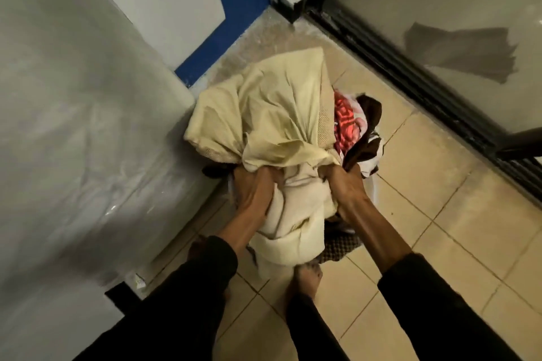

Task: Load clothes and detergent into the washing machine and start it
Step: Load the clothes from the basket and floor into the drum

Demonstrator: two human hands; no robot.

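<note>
**Both hands in the laundry pile**

The person's left hand (254,184) and right hand (341,182) each clutch the cream sheet (264,114) heaped on the tiled floor (440,228). Red cloth (343,120) and brown cloth (371,114) lie under it on the right. A plastic-wrapped white appliance (88,126) stands just left.
</note>
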